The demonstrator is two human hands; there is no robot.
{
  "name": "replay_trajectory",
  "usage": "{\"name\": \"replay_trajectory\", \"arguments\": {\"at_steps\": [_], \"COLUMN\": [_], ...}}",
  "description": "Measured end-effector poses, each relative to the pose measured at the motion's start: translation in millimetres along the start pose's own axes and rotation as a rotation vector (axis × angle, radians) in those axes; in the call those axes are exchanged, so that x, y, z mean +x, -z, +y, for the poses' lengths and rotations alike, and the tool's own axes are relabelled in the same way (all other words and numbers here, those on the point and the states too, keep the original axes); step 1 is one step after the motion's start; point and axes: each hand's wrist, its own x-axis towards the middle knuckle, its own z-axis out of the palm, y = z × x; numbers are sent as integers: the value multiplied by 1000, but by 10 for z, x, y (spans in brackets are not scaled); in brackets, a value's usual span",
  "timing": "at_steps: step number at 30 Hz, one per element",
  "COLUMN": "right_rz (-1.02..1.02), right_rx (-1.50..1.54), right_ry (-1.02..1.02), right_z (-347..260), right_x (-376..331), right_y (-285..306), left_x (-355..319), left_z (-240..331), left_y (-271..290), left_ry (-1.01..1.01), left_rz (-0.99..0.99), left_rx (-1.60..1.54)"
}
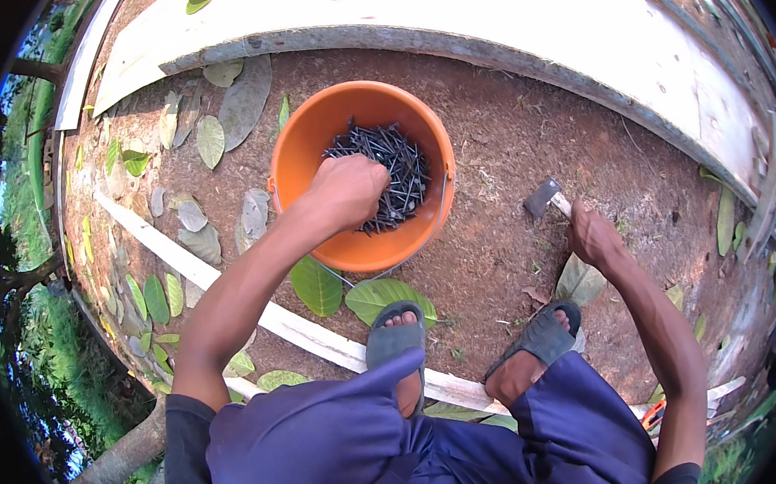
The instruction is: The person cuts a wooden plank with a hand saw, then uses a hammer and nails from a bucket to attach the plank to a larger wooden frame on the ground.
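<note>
An orange bucket (304, 140) with a thin wire handle stands on the ground in front of me, a heap of dark nails (406, 173) inside it. My left hand (351, 189) reaches into the bucket over the left part of the nails. Its fingers are closed, and the back of the hand hides whatever is in them. To the right of the bucket, my right hand (594, 235) grips a hammer (544, 197) by its pale handle. The dark hammer head points left, toward the bucket, and appears held just above the soil.
A long, wide pale board (443, 4) crosses the far side. One thin wooden strip (314, 335) runs from the left, passing by my sandalled feet. Leaves (248, 103) litter the reddish soil, mostly at left. More timber pieces (767, 188) lie at far right.
</note>
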Motion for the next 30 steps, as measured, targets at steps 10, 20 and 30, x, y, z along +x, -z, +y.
{"name": "replay_trajectory", "arguments": {"at_steps": [10, 20, 30], "right_rz": [-19, -21, 16], "right_rx": [-7, 37, 12], "right_ry": [-20, -34, -14], "right_z": [-12, -8, -48], "right_x": [-8, -7, -28], "right_y": [-16, -55, -26], "left_x": [116, -451, -473], "left_z": [-2, -398, -195], "left_y": [257, -43, -278], "left_ry": [-42, -124, -259], "left_rz": [-324, -417, -247], "left_rx": [-165, -1628, -1931]}}
